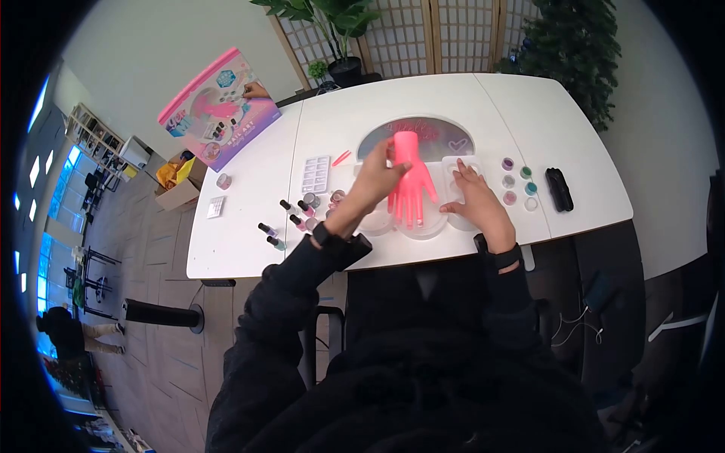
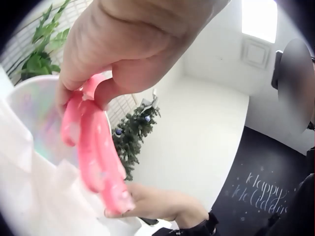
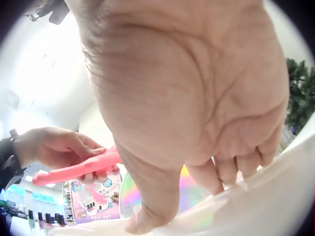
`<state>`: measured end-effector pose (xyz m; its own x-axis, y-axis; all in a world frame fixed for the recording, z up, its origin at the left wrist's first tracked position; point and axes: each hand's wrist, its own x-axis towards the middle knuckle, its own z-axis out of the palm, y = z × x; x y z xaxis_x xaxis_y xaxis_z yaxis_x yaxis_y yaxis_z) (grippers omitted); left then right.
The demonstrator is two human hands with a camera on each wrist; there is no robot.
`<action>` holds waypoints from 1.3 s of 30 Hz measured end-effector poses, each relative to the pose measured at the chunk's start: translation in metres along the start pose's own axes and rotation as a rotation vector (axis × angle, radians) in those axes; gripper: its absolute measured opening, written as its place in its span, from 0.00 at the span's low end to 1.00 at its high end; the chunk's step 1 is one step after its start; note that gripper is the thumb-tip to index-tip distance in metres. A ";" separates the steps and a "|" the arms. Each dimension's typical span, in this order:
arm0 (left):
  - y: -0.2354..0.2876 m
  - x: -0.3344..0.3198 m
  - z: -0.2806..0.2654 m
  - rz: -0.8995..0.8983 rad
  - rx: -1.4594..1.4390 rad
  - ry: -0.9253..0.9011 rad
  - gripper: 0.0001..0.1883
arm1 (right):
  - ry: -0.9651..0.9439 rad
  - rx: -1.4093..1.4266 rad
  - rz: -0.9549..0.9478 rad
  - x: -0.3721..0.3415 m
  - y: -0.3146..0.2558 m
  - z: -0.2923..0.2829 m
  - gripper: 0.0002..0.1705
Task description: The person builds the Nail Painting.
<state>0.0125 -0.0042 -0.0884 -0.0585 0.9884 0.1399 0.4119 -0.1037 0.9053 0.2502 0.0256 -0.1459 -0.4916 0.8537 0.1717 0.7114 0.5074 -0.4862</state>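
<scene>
Model hand: bright pink, glossy plastic model hand [image 1: 414, 185], above the white plastic base [image 1: 430, 229] on the white tabletop [image 1: 245, 249]; fingers toward the wearer.
Left hand: left hand [image 1: 371, 177] closed on the model's wrist end, thumb one side, fingers the other.
Right hand: right hand [image 1: 477, 204] palm down, thumb spread, fingertips on the base's side; no object seen in its grasp.
Wrist-end hold: good choice, I judge; it leaves the slender pink fingers free. Firm, even pinch, since the smooth surface could twist.
Bracing: light downward pressure from the right hand should steady the base; a hard push might slide or tip it.
Clearance: best to mind the pink fingertips over the shallow dishes, and the dark-capped polish bottles [image 1: 294, 221] near the left forearm.
Head only: full layout, including the small round pots [image 1: 509, 181] and black zip case [image 1: 559, 189] beyond the right hand.
Right wrist only: model side-on, raised and nearly level; thumb on top, fingers beneath. Overhead, its height is hard to judge.
Left wrist only: white lettering on a dark wall [image 2: 266, 191].
Unclear: how hard the right fingertips press.
</scene>
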 end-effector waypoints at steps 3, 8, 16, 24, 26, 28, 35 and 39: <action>-0.013 0.009 0.017 -0.054 0.030 -0.009 0.31 | -0.015 0.009 0.004 0.001 -0.002 -0.005 0.54; -0.021 0.013 0.021 0.013 0.110 0.054 0.28 | -0.020 0.022 -0.002 -0.002 -0.002 -0.005 0.53; -0.026 0.005 0.022 -0.050 0.078 0.043 0.31 | -0.056 0.000 0.004 -0.004 -0.004 -0.009 0.52; -0.030 0.001 0.026 0.109 0.144 0.135 0.28 | -0.209 -0.035 -0.042 -0.006 -0.014 -0.027 0.62; -0.030 0.002 0.026 0.111 0.172 0.133 0.26 | -0.228 -0.029 -0.039 -0.007 -0.019 -0.027 0.63; -0.029 0.003 0.027 0.109 0.200 0.129 0.23 | -0.234 -0.121 -0.039 -0.006 -0.020 -0.025 0.60; -0.026 0.004 0.029 0.162 0.337 0.164 0.16 | -0.239 -0.107 0.012 -0.005 -0.032 -0.030 0.61; 0.007 0.000 -0.002 0.094 0.728 0.164 0.13 | -0.188 -0.108 0.015 -0.003 -0.028 -0.021 0.47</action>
<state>0.0139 -0.0050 -0.0810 -0.1051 0.9439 0.3131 0.9156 -0.0310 0.4009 0.2424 0.0111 -0.1154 -0.5585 0.8295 -0.0021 0.7639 0.5133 -0.3910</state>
